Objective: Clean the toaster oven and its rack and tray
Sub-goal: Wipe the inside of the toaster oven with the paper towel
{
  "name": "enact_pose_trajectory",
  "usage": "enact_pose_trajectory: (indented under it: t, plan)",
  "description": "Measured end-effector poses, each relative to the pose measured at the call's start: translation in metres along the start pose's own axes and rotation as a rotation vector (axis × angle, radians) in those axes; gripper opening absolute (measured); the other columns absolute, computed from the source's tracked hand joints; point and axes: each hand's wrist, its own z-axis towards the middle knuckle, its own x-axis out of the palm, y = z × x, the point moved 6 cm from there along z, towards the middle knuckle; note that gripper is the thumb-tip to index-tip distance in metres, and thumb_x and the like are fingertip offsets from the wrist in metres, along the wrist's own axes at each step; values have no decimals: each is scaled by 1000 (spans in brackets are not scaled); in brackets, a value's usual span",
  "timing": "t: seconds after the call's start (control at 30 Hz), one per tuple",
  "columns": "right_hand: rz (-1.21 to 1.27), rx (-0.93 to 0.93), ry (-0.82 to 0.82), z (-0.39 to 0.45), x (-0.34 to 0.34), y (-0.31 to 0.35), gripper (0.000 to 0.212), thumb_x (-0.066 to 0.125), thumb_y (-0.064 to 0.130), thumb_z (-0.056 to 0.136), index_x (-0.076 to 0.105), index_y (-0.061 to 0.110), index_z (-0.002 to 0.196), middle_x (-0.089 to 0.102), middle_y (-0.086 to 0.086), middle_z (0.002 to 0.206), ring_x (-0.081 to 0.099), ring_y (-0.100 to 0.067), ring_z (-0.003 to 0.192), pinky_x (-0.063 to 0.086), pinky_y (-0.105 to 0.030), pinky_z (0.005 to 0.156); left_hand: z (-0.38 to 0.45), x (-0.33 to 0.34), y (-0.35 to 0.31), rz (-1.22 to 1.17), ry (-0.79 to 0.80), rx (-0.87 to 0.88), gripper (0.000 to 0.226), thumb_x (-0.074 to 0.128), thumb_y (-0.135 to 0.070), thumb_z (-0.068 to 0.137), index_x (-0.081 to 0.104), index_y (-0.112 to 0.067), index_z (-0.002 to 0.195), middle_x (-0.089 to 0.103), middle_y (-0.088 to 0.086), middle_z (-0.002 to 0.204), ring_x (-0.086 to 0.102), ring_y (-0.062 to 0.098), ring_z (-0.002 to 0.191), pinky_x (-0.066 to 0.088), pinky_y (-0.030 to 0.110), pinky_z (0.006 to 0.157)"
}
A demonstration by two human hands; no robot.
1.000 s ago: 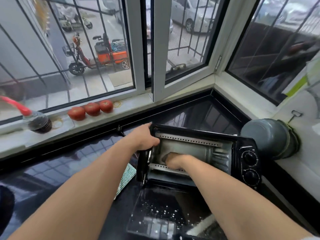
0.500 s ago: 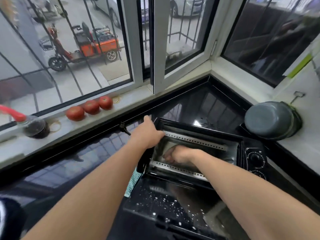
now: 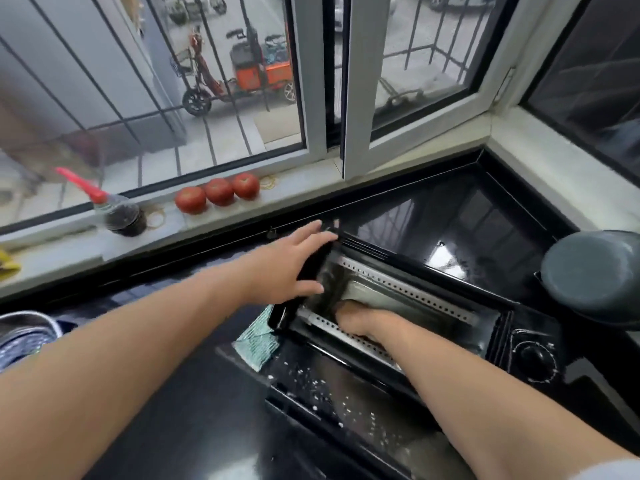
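1. Since the earlier frames, my left hand (image 3: 291, 268) has loosened from a curled hold on the top left corner of the toaster oven (image 3: 408, 306); its fingers now lie straight and spread against the oven's left side wall, thumb low near the front edge.
2. My right hand (image 3: 353, 318) has stayed inside the oven cavity, pushed toward the left rear. Whether its fingers hold a cloth or sponge cannot be told; the fingertips are hidden by the hand and by motion blur.
3. Toaster oven: it sits on the black countertop (image 3: 173, 410) in the corner under the window, controls to the right, slightly skewed to the counter's edge.
4. Oven door (image 3: 332, 386): lowered flat toward me, its glass speckled with white crumbs or suds. I judge that the interior wipe is under way and the door remains to be cleaned.
5. Rack and tray: neither can be made out in the cavity.
6. Green cloth (image 3: 258, 344): lies on the countertop, touching the door's left hinge corner.
7. Grey pot (image 3: 595, 271): lies on its side just beside the oven's right end.
8. Windowsill (image 3: 294, 195): carries three tomatoes (image 3: 218, 192) and a dark bottle (image 3: 123, 214) with a red spout.
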Motion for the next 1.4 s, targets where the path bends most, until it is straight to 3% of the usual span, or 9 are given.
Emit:
enact_pose_trajectory:
  t: [0.2,0.3,0.4,0.47,0.57,0.9,1.03,1.27,1.4]
  plan:
    - [109,-54,-23,-5,-2,-2,50,35,44,103,50,16,142,51,-9,146,51,-28,130,39,-40,110,-20,31,-9,-209,186,-294,117,70,-57,90,-37,-69,136,67,12,121,72,28,87,62,40,74]
    - [139,-40,-42,-8,-4,-4,48,39,44,102,54,16,139,54,-9,142,53,-27,127,41,-38,108,-26,34,-6,-216,176,-307,123,75,-60,85,-35,-66,140,48,11,146,64,32,114,52,45,104]
    - [149,-35,-88,-5,-5,-7,43,43,40,101,57,17,134,58,-8,137,57,-24,117,44,-32,101,-51,28,-3,-407,85,-277,89,69,-47,95,8,-54,160,28,0,161,53,28,136,45,39,111]
    - [151,-40,-73,-4,-3,-6,37,44,36,101,58,19,131,59,-7,133,57,-22,108,43,-28,94,-90,14,-1,-590,-168,-116,49,56,-7,103,63,-42,137,39,-10,159,46,12,143,41,35,116]
    - [196,-24,-64,-2,-2,-8,34,45,32,101,57,21,131,59,-7,134,56,-24,111,44,-31,99,-143,17,-2,-775,-177,-9,86,36,35,79,80,-34,107,57,-18,147,47,4,142,42,37,117]
    - [102,-62,-38,-10,-9,-6,44,43,19,104,44,17,148,42,-4,153,42,-24,138,30,-26,111,-102,95,26,-623,-232,160,33,96,-49,52,79,-47,81,47,-26,142,45,10,143,34,36,121]
    - [75,-72,-278,-6,-34,-17,61,35,0,92,40,22,148,27,5,159,27,-17,144,19,-25,118,-108,62,4,-458,-695,268,9,87,-16,81,81,-12,84,71,3,130,58,26,135,48,45,112]
    - [-1,-45,-340,-1,-31,-18,72,39,-2,89,26,25,155,15,5,162,19,-21,148,17,-31,121,-117,51,7,-289,-497,388,20,74,-18,94,80,-10,111,67,0,137,57,19,136,55,38,105]
    - [126,35,0,4,-10,-18,44,42,19,102,45,17,146,45,-2,148,46,-24,134,36,-28,107,-105,48,12,-369,-510,346,20,74,-11,91,80,-6,109,67,2,137,54,12,138,51,27,107]
